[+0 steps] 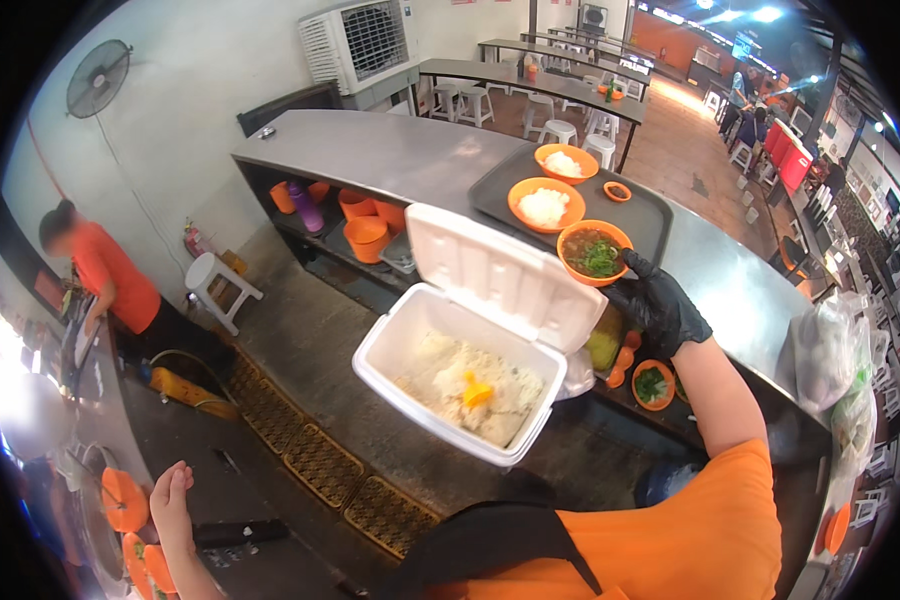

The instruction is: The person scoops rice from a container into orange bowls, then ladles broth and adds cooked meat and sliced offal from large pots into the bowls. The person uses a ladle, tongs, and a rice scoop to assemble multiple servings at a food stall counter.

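My right hand (656,304), in a black glove, grips the rim of an orange bowl of brown soup topped with chopped greens (594,253). The bowl is over the near edge of a dark serving tray (649,217) on the metal counter; whether it touches the tray I cannot tell. Two orange bowls of white rice (544,205) (566,164) and a small orange dish of dark sauce (617,192) stand on that tray. My bare left hand (172,491) hangs by the left worktop with nothing in it, fingers loosely bent, near several orange bowls (124,501).
Before me, a white cooler box (390,386) with its lid raised holds rice and a yellow scoop (477,391). Shelves under the counter (345,142) hold orange containers (366,238). A person (120,277) works at left near a stool (217,281). Plastic bags (825,352) hang at right.
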`<action>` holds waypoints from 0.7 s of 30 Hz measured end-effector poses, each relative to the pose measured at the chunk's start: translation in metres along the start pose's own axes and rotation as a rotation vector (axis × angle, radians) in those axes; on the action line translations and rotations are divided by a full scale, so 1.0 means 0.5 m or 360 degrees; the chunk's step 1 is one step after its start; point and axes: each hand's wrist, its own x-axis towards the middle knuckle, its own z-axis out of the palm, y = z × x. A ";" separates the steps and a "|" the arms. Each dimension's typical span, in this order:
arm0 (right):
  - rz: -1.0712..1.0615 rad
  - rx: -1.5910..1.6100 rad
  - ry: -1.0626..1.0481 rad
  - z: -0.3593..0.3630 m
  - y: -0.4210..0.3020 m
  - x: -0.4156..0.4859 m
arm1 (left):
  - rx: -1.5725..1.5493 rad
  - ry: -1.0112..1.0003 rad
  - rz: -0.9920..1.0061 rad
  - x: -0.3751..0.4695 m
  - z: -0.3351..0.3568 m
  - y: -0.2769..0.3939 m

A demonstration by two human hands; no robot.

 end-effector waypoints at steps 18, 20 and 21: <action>-0.0462 -0.0500 0.0459 -0.445 -0.335 0.362 | -0.0467 -0.0108 -0.0196 -0.114 0.545 0.109; -0.0467 -0.0667 0.0503 -0.449 -0.347 0.380 | -0.0474 -0.0063 -0.0176 -0.130 0.542 0.110; -0.0436 -0.0637 0.0532 -0.446 -0.351 0.390 | -0.0471 -0.0040 -0.0168 -0.138 0.540 0.110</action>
